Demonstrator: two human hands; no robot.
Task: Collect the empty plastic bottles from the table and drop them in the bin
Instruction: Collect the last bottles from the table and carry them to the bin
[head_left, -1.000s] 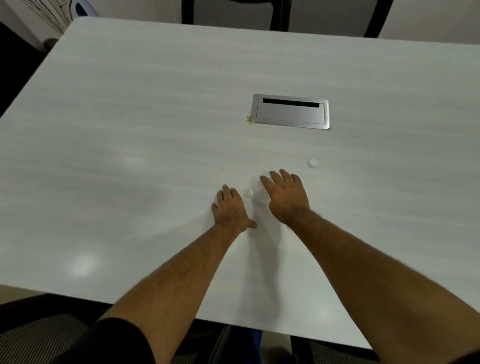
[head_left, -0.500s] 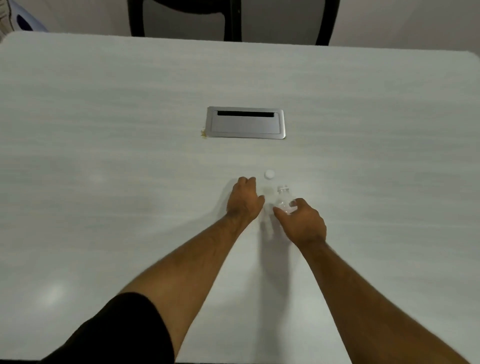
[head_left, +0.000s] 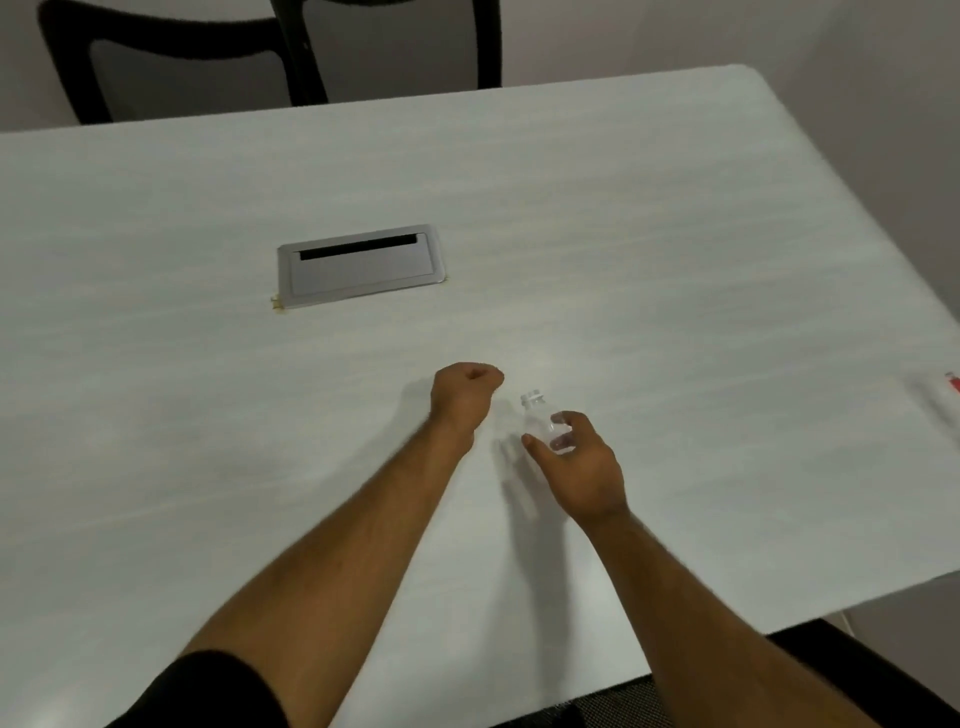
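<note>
A small clear plastic bottle (head_left: 537, 418) stands upright and uncapped on the white table (head_left: 675, 260), a little right of centre. My right hand (head_left: 584, 467) wraps around its lower half from the near side, thumb on the left and fingers on the right. Just left of the bottle, my left hand (head_left: 465, 395) is curled into a fist on the tabletop. The white bottle cap that lay there is out of sight, covered by that fist. No bin is in view.
A silver cable hatch (head_left: 358, 265) is set into the table beyond my hands. A black chair (head_left: 182, 57) stands at the far edge. A small red and white object (head_left: 951, 384) shows at the right border. Another dark chair (head_left: 841, 670) sits below the near right corner.
My view has swung right. My right hand keeps its hold on the upright bottle. My left hand reached onto the white cap and closed into a fist over it.
</note>
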